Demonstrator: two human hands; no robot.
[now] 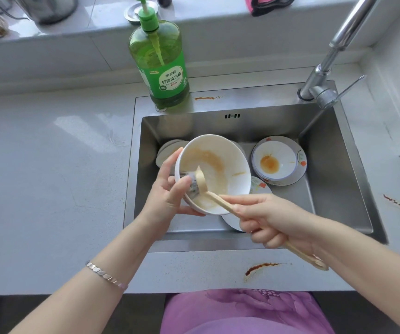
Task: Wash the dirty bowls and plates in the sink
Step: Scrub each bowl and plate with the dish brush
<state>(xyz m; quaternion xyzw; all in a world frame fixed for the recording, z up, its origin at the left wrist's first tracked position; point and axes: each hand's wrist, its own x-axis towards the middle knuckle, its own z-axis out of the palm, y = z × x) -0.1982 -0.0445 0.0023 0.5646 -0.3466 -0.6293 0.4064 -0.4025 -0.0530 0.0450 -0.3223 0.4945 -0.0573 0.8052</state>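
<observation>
Scrubbing is the step: my left hand (170,196) grips the tilted bowl (218,165) by its rim above the sink (334,165), my right hand (266,218) clasps the brush (203,183), head inside. Orange streaks show, so next I'd sweep the far wall, then rinse

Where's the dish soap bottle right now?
Head view: the dish soap bottle stands on the back rim of the sink, left of the faucet.

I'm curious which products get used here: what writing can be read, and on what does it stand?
"家家宜": on the label of the green soap bottle.
"柠檬洗洁精": same label, just below.
Smaller print and round marks on that label: too blurred to read.
</observation>
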